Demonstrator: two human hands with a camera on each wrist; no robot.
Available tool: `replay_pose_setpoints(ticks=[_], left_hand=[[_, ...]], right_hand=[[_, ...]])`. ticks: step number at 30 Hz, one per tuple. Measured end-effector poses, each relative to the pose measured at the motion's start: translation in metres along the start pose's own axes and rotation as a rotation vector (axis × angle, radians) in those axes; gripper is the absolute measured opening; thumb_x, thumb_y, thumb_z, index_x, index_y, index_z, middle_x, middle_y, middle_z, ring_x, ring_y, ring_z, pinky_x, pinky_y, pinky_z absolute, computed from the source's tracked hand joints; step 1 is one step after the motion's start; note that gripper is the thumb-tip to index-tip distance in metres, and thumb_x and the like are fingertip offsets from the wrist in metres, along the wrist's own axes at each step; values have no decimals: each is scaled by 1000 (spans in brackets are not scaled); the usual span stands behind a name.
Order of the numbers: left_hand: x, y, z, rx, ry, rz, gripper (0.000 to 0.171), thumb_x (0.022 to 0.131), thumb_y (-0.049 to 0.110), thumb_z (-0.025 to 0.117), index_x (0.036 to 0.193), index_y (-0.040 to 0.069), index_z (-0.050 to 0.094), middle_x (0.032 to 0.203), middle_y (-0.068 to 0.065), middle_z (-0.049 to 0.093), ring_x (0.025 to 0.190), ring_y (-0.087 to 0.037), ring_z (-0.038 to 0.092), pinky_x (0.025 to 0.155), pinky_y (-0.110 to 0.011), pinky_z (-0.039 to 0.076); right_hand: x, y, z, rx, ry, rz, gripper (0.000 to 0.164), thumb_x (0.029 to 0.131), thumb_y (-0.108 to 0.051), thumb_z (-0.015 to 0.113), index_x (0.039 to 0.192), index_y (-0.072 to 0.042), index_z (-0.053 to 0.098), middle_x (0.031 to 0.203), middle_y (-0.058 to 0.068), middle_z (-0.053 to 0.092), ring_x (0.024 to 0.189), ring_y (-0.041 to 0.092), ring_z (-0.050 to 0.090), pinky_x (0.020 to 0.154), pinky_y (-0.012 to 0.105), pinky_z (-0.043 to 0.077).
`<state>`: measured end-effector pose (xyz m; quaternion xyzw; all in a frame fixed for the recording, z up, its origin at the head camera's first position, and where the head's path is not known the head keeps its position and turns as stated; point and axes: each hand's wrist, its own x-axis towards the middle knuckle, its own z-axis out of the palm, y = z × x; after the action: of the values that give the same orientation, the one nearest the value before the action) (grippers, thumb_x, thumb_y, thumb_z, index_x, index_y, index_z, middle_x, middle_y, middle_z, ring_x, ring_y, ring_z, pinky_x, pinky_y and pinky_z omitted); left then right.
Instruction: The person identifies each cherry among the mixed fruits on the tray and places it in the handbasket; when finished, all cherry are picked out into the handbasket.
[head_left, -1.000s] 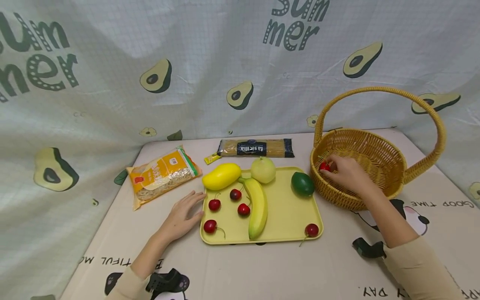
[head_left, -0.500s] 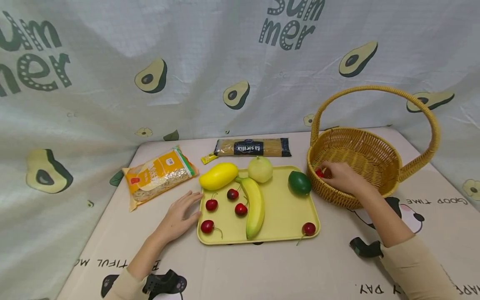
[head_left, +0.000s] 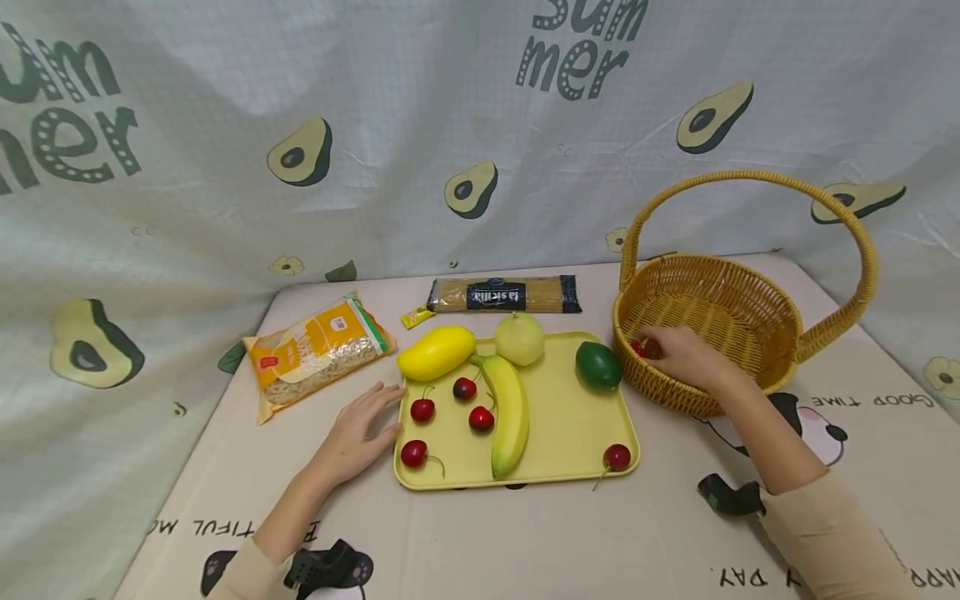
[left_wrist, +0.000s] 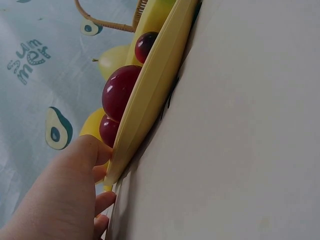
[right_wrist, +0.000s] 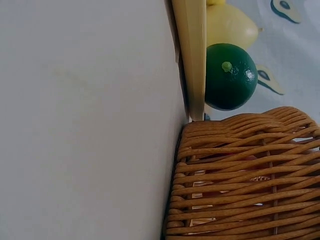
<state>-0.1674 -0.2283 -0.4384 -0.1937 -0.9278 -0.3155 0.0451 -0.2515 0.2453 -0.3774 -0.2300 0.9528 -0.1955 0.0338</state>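
My right hand (head_left: 686, 357) reaches over the near rim into the wicker basket (head_left: 757, 292), fingers curled at a red cherry (head_left: 637, 348) low by its left wall. That cherry is partly hidden by the fingers. In the right wrist view the basket's woven side (right_wrist: 250, 185) covers most of the hand. My left hand (head_left: 360, 433) lies relaxed at the left edge of the yellow tray (head_left: 577, 425), fingertips touching its rim. On the tray are several cherries (head_left: 482, 418), a banana (head_left: 511, 417), a mango (head_left: 437, 352), a pale green round fruit (head_left: 520, 340) and a dark green fruit (head_left: 598, 367).
An orange bag of oats-like flakes (head_left: 318, 354) lies left of the tray. Behind the tray are a pack of spaghetti (head_left: 502, 295) and a small yellow sachet (head_left: 417, 317). The basket's tall handle (head_left: 757, 177) arches above it. A printed curtain hangs behind the table.
My right hand has lowered the cherry a little deeper against the basket's left wall. The whole view has shifted slightly. My left hand stays at the tray's edge.
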Motion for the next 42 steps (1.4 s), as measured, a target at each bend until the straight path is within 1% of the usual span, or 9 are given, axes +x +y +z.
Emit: replay_pose_setpoints(ticks=[7,12,21,26,33,42], left_hand=[[-2,-4,1,-15,11,1,48,89,28,59,133,15,48,139,-6,43,133,-31,26,102,-58,19],[-4,-5,2,-19,15,2,48,89,28,59,133,15,48,138,-6,44,133,-31,27,102,-59,19],[-3,-4,1,-16,20,8,47,89,28,59,133,15,48,138,-6,44,133,-31,27,101,-59,20],[-3,-4,0,-13,20,7,48,89,28,58,133,15,48,138,-6,44,133,-31,27,101,-59,19],[-3,-4,-1,-8,12,-2,48,89,28,59,133,15,48,138,-6,44,133,-31,26,102,-58,19],[-1,-4,1,3,12,-5,46,88,27,59,132,16,49,138,-7,44,133,-30,26,102,-57,20]], right_hand=[[2,0,-1,21,1,-13,26,81,-6,63,106,4,60,82,7,63,77,24,59,68,40,50],[2,0,-2,32,-6,4,25,82,-7,62,105,2,60,81,6,62,77,23,59,67,40,50],[1,-4,-4,52,-6,23,29,83,-7,62,110,4,58,86,8,63,81,25,60,70,41,50],[0,-4,-3,52,26,15,29,84,-9,62,111,3,59,92,10,63,84,26,59,72,42,49],[0,-5,-2,62,88,-2,29,86,-11,61,111,2,60,103,16,63,94,32,58,78,47,48],[-5,-6,-3,92,171,4,34,85,-15,63,116,0,58,109,17,59,100,34,53,80,49,45]])
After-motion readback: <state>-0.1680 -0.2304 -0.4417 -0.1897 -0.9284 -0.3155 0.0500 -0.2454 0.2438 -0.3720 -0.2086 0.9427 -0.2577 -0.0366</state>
